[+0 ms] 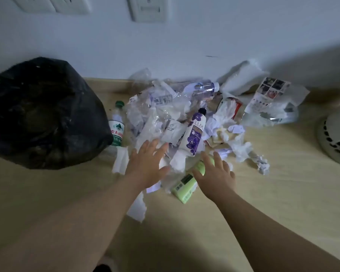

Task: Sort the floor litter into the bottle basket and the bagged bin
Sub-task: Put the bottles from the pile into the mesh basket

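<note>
While left hand [147, 165] spreads empty over litter [159, 122] edge, right hand [216, 173] lies flat on green bottle [185, 185].

1. The bin [43, 114], lined with a black bag, is placed at the left.
2. The pale, perforated basket [336, 138] is seen at the right edge.
3. The litter [228, 132] is piled between them: crumpled paper, plastic wraps, a white LUX bottle [194, 132], and a clear bottle [202, 88].
4. A green-capped bottle [117, 130] is laid just beside the bin.
</note>
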